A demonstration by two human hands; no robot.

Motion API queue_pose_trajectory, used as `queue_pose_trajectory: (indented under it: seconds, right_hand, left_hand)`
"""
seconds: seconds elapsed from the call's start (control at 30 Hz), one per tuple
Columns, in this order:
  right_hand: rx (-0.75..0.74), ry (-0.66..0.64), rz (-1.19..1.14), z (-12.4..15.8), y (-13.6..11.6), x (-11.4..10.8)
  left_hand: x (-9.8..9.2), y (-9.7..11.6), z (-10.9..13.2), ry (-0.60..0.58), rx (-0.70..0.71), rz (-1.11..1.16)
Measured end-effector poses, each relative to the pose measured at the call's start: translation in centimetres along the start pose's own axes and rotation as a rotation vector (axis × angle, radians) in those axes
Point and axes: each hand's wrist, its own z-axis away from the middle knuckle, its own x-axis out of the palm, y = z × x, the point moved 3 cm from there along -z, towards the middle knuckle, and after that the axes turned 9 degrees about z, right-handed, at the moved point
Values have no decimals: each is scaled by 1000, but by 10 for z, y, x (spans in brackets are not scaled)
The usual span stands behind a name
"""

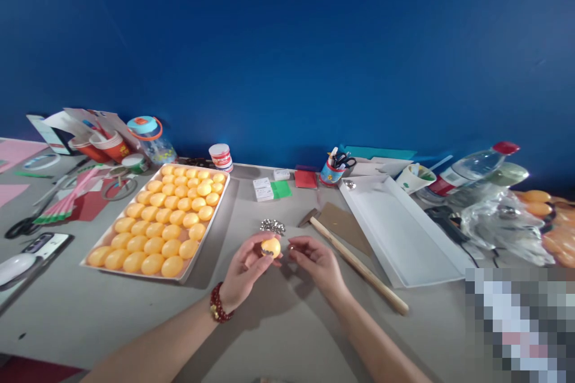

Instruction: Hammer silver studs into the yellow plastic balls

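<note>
Near the middle of the table, my left hand holds an orange ball between its fingers, and a small dark or metallic strip shows on the ball's lower side. Just right of the ball, my right hand is closed in a pinch on something too small to make out. A little heap of shiny metal pieces lies just beyond my left hand. Many more orange balls fill a shallow box to the left.
A hammer lies right of my right hand, beside brown card and a white tray. Behind stand a pen cup and a round tub. Scissors lie far left; a plastic bottle leans far right.
</note>
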Motion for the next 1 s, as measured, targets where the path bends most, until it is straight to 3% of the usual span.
queue_pose_trajectory:
  seconds: [0.33, 0.8, 1.0]
  right_hand:
    - [95, -104, -188, 6, -13, 4]
    - [158, -265, -371, 14, -27, 13]
    - [192, -183, -405, 11, -16, 10]
  left_hand:
    - [1, 1, -4, 101, -58, -51]
    - [-2, -3, -3, 32, -73, -71]
    - [-1, -4, -1, -28, -116, 16]
